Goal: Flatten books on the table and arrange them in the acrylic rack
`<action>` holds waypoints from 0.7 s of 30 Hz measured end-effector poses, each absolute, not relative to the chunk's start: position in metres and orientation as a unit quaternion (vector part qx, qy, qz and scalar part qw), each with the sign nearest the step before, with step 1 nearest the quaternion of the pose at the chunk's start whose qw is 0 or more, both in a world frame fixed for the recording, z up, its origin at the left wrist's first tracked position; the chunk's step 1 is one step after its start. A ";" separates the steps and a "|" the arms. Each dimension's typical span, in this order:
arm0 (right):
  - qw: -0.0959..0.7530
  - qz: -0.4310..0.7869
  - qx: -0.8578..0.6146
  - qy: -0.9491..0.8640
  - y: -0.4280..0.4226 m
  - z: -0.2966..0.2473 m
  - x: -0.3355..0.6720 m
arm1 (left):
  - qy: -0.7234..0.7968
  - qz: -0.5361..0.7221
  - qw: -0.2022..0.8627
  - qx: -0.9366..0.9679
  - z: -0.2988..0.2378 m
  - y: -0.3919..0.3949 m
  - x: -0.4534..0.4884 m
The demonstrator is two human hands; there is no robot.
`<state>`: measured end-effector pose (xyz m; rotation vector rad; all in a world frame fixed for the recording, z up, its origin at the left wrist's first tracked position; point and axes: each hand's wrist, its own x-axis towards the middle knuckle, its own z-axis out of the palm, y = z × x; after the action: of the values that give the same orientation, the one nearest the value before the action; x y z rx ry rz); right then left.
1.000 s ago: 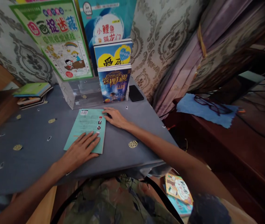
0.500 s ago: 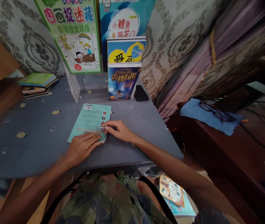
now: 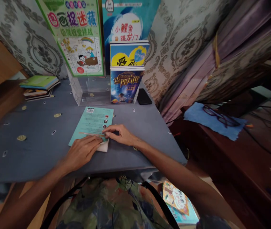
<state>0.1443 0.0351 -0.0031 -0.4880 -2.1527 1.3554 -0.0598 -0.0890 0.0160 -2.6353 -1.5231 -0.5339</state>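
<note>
Where hands (image 3: pixel 84 149) rest, the book (image 3: pixel 93 120) is hidden.

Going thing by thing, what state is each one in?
Turquoise book: lying flat, cover corner lifted
Left hand: resting on the book
Right hand: at that corner
Dark blue book: upright in clear rack
Phone: lying flat
Glasses: on blue cloth
Curtain: tied back
Stacked books: lying flat
</note>
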 end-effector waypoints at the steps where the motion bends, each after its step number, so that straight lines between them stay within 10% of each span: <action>1: 0.272 0.493 -0.179 -0.806 0.035 -0.002 0.145 | -0.488 -0.161 0.034 -0.857 0.016 -0.091 -0.059; 21: 0.283 0.264 -0.324 -0.863 0.088 -0.020 0.130 | -0.530 -0.103 0.178 -0.823 0.011 -0.108 -0.060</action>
<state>0.1305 0.0879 -0.0195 -0.8670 -2.3116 0.7060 -0.0597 -0.1083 0.0111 -2.3262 -1.4993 -0.2901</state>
